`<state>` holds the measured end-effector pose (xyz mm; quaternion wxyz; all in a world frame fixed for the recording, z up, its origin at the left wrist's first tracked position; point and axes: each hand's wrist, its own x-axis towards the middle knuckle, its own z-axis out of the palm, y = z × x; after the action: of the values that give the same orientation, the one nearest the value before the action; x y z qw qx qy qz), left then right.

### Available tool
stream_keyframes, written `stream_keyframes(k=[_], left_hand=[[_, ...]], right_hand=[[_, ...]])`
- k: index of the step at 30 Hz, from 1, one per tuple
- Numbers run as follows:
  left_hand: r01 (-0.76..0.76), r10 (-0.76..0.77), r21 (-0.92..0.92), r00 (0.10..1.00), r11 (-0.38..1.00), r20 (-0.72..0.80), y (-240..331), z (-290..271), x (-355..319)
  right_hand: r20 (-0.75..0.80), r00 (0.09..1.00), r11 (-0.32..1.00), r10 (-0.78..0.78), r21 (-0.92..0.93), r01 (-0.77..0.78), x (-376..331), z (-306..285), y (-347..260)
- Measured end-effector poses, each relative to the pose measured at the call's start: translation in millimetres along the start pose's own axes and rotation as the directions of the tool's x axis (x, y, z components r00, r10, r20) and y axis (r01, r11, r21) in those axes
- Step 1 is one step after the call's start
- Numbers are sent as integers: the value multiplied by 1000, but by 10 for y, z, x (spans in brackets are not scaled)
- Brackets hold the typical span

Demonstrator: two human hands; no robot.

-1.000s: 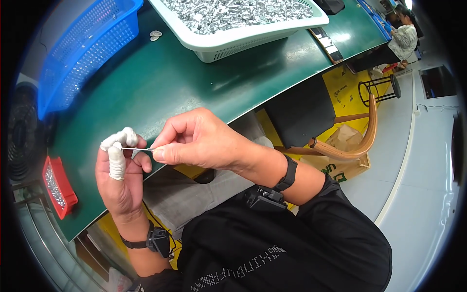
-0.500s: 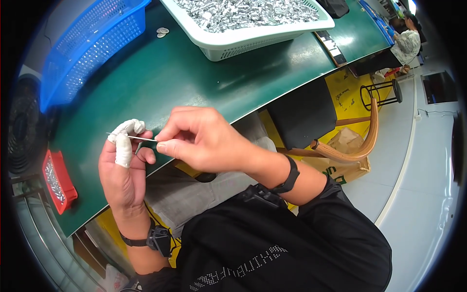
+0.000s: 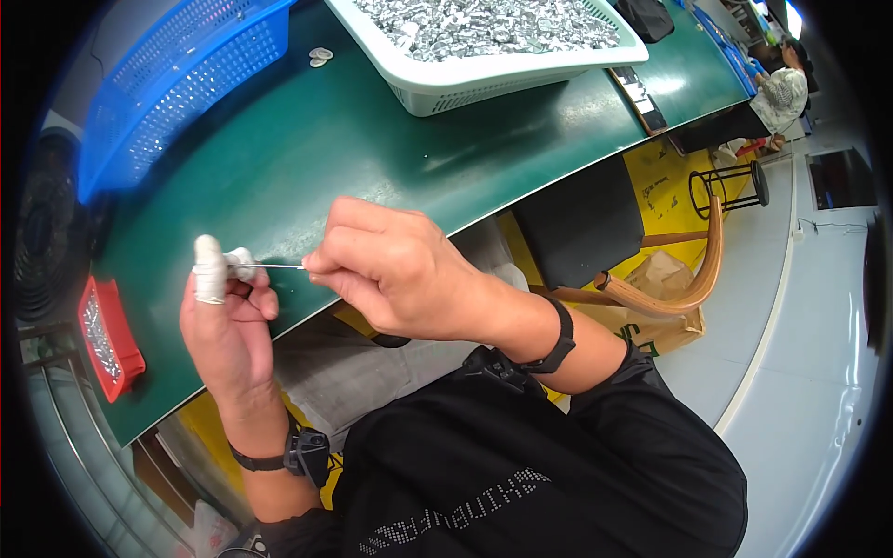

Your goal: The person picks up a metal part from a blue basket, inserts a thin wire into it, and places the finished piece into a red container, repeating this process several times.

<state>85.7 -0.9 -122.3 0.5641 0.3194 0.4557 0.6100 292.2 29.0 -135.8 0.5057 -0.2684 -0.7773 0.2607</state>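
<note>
A thin metal rod (image 3: 279, 267) stretches between my two hands over the near edge of the green table. My right hand (image 3: 400, 274) is closed, pinching the rod's right end between thumb and fingertips. At its other end, my left hand (image 3: 228, 339) is closed on the rod between the thumb and forefinger, both wrapped in white coverings. Its other fingers curl in loosely. Whether anything small sits between the wrapped fingertips is hidden. Left of that hand, a red tray (image 3: 133, 358) holds small shiny metal pieces.
A pale green basket (image 3: 493, 72) heaped with shiny pieces stands at the back of the green table (image 3: 353, 149). A blue basket (image 3: 191, 107) is at the far left, with small discs (image 3: 320, 56) nearby. To the right are a chair (image 3: 581, 223), a stool (image 3: 758, 183) and a seated person (image 3: 781, 98).
My left fingers have turned, bringing the wrapped thumb upright and in front of the forefinger. The rod tip no longer shows past the fingers. My right hand keeps its pinch, shifted slightly right.
</note>
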Motion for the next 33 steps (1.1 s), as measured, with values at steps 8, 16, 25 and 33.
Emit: stream_keyframes(k=[8, 16, 25, 33], left_hand=[[-121, 120, -118, 993, 986, -13, -46, -147, 14], [-117, 125, -171, 992, 978, 35, -99, -88, -3], [-121, 126, -145, 992, 982, 27, -78, -225, 54], [84, 1, -539, 988, 838, 156, 497, -568, -9]], right_hand=[[57, 922, 881, 383, 276, -383, -64, -48, -2], [152, 806, 619, 572, 566, -545, -18, -144, 126], [298, 640, 63, 709, 876, -478, 189, -219, 107], [169, 800, 659, 576, 483, -576, 461, 296, -665]])
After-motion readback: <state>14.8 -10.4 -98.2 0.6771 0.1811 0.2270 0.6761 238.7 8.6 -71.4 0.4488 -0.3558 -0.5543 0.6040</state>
